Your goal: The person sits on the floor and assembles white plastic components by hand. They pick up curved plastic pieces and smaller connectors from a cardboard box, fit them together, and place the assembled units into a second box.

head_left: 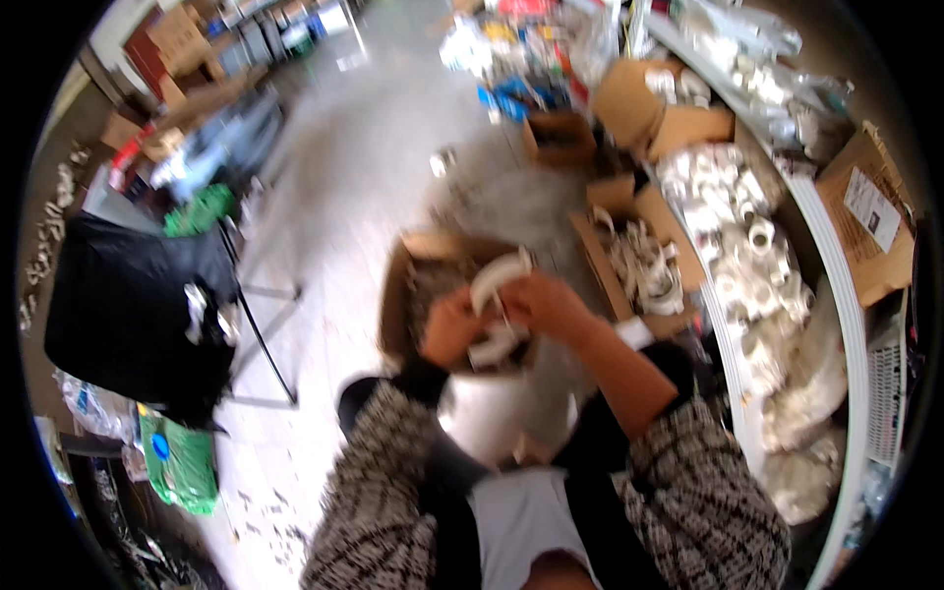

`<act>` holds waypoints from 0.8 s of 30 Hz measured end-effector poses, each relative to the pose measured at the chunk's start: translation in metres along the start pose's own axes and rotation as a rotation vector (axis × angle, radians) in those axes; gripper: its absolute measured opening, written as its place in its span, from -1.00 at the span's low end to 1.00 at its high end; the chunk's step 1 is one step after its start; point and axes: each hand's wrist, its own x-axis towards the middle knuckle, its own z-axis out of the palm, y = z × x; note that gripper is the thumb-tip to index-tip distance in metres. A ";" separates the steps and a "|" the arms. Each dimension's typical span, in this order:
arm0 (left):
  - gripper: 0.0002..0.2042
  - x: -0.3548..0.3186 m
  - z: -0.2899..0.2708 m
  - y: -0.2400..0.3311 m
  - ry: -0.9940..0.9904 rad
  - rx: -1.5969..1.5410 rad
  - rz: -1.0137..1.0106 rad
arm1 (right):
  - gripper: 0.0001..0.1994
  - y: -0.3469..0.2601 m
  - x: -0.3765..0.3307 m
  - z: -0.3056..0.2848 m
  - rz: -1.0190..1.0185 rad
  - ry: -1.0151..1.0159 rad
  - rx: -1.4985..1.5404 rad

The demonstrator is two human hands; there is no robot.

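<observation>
Hands [452,329] gripping curved white piece [497,276] — cardboard box [394,313] beneath

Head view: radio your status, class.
Right hand holding curved white piece, left hand close by. Piece over open cardboard box. Nothing visibly blocking either hand.

No wording can be read anywhere. A white rectangular label [872,210] with small dark printed marks sits on the near face of the upright brown carton [851,267]. Far to the left of that carton, and lower in the view, a green bag [194,474] carries a round blue mark [160,446], perhaps a printed emblem, though the blur makes that uncertain.
</observation>
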 end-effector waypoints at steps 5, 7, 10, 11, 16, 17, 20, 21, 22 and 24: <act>-0.78 0.000 0.006 0.000 0.015 -0.674 -0.222 | -0.93 0.004 -0.006 -0.001 0.739 -0.006 0.743; -0.79 0.003 0.001 0.000 0.068 -0.754 -0.281 | -0.95 0.017 -0.010 0.003 0.738 0.013 0.839; -0.81 0.010 -0.008 0.003 0.172 -0.839 -0.394 | -0.95 0.008 -0.008 -0.003 0.732 0.237 1.479; -0.82 0.013 -0.010 -0.003 0.219 -0.838 -0.445 | -0.88 0.010 -0.008 -0.004 0.706 0.233 1.571; -0.84 0.021 -0.012 -0.025 0.311 -0.887 -0.611 | -0.83 0.005 -0.002 -0.005 0.734 0.198 1.791; -0.82 0.021 -0.012 -0.028 0.304 -0.907 -0.621 | -0.84 0.001 -0.002 -0.002 0.778 0.153 1.775; -0.81 0.022 -0.009 -0.035 0.345 -1.002 -0.698 | -0.87 -0.012 0.001 0.011 0.963 -0.069 1.637; -0.81 0.023 -0.008 -0.035 0.334 -1.043 -0.691 | -0.88 -0.019 0.004 0.014 1.030 -0.152 1.564; -0.81 0.023 -0.006 -0.038 0.324 -1.081 -0.688 | -0.87 -0.026 0.007 0.019 1.014 -0.162 1.329; -0.79 0.022 -0.005 -0.042 0.318 -1.150 -0.659 | -0.81 -0.040 0.016 0.032 0.954 -0.183 0.872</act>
